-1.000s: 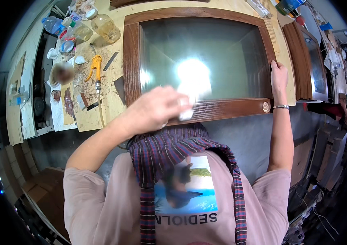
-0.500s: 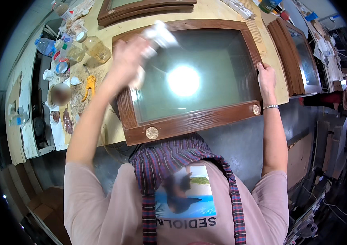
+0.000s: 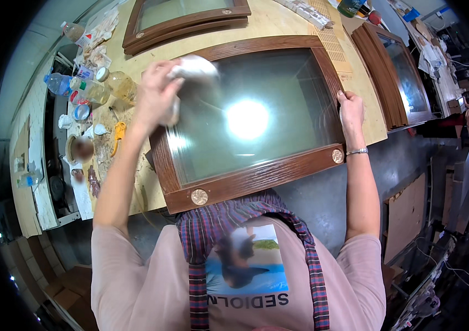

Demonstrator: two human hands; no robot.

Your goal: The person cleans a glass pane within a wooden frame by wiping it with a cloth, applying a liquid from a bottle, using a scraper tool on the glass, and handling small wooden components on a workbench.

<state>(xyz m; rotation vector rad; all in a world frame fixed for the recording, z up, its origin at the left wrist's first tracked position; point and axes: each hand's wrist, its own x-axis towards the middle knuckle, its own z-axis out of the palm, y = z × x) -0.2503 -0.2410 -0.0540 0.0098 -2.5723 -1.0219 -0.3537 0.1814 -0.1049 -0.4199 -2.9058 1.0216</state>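
A brown wooden cabinet door with a glass pane (image 3: 278, 132) lies in front of me, its near edge jutting past the table edge. My left hand (image 3: 159, 91) grips a white cloth (image 3: 195, 67) over the far left corner of the glass; cloth and fingers are partly smeared by motion. On the right side, my right hand (image 3: 351, 110) pinches the wooden frame (image 3: 331, 74), thumb on top. Two round carved discs sit on the near rail, one a wooden disc (image 3: 199, 196) at the left. A bright lamp reflection covers the middle of the glass.
More glass doors (image 3: 185, 27) are stacked at the far side, and another stack of doors (image 3: 391, 77) stands at the right. Bottles of yellowish liquid (image 3: 119, 85), an orange-handled tool (image 3: 119, 135) and a round tub (image 3: 80, 149) crowd the left of the worktable (image 3: 278, 25).
My left hand and the cloth have shifted slightly left and toward me. The right hand keeps its hold on the frame while the whole view has shifted a little.
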